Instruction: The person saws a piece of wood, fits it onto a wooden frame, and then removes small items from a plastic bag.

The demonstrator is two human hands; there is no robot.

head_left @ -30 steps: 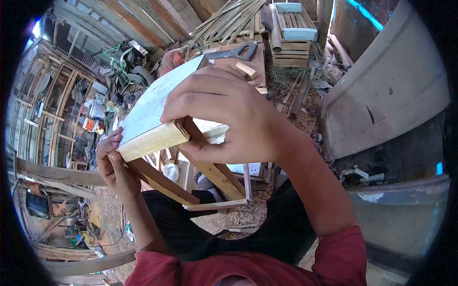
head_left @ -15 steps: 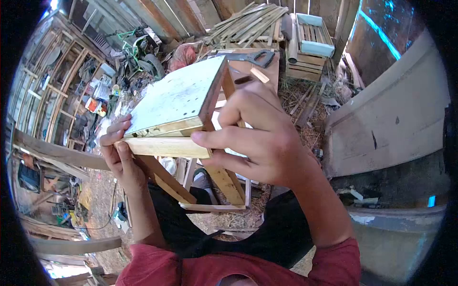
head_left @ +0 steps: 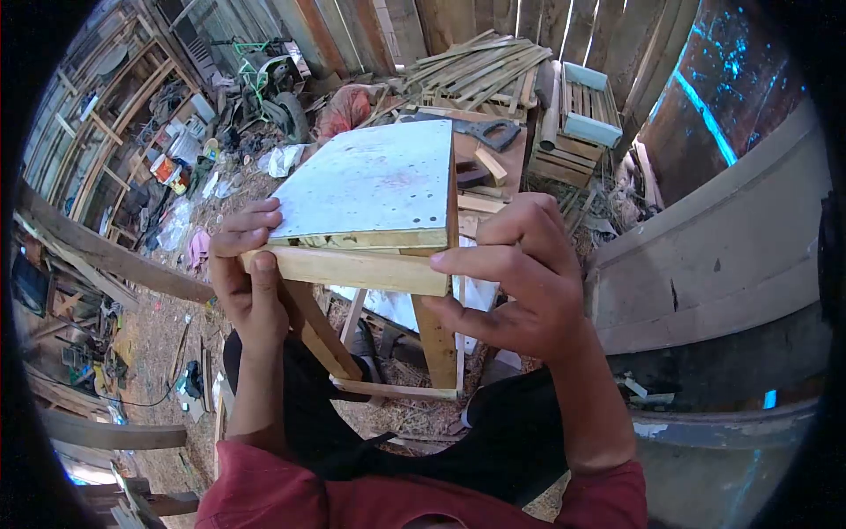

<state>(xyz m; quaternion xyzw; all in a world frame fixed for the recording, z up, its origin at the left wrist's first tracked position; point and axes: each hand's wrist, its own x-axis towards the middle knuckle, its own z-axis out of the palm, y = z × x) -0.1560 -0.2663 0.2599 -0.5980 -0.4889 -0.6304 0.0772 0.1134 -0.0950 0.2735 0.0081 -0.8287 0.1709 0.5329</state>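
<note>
A small wooden stool (head_left: 366, 181) with a white, speckled top stands between my knees. Against its near edge, just under the top, lies a short pale wooden strip (head_left: 357, 270). My left hand (head_left: 251, 273) grips the strip's left end, thumb in front and fingers up by the corner of the top. At the other end, my right hand (head_left: 529, 278) pinches the strip between thumb and forefinger, its other fingers curled. The strip slants slightly down to the right, and a narrow gap shows above it at that side. Below, the stool's legs join a low crossbar (head_left: 397, 390).
Behind the stool, a handsaw (head_left: 476, 129) and a small wood block (head_left: 490, 164) lie on a board. Farther back are a pile of slats (head_left: 480, 70) and a crate (head_left: 590, 106). A large panel (head_left: 705, 238) leans at the right; clutter covers the left floor.
The view has shifted, and the stool top now appears turned more squarely toward me. My right hand has moved slightly right and down, still pinching the strip's end. My left hand keeps its grip.
</note>
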